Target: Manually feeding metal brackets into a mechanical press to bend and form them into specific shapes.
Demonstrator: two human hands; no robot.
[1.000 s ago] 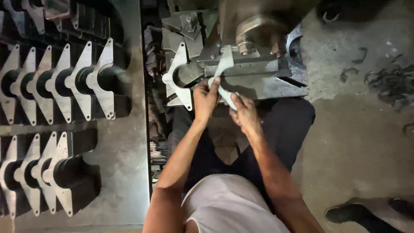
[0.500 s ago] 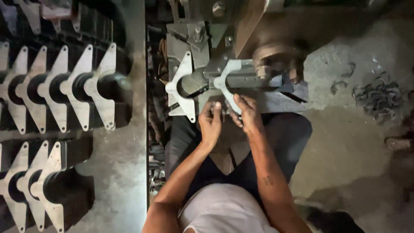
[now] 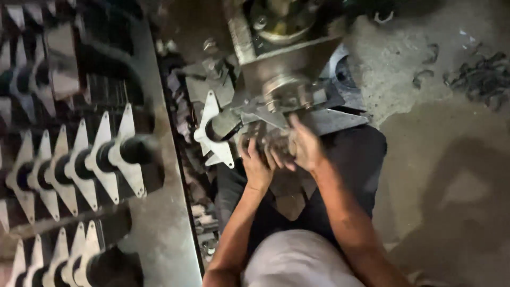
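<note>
From the head camera, looking straight down, both bare forearms reach forward and up from the lap to the underside of a grey steel machine head (image 3: 287, 69). The left hand (image 3: 256, 162) is raised with its fingers curled up against a blurred grey metal part (image 3: 268, 139) just below the machine's round spindle; the right hand (image 3: 305, 144) lies close beside it, fingers spread and bent over the same part, thumb toward the left hand. Motion blur hides the grip, so whether either hand's fingers are truly clamped on the part cannot be told. The part sits between the two hands, right under the spindle, beside a pale triangular metal flange plate with a dark tube (image 3: 212, 130) mounted to its left. On the grey steel bench (image 3: 159, 228) at left stand rows of like pale flanged castings on dark tubes (image 3: 101, 159), side by side. Dark metal swarf (image 3: 478, 79) lies on the concrete floor (image 3: 441, 175) at right.
</note>
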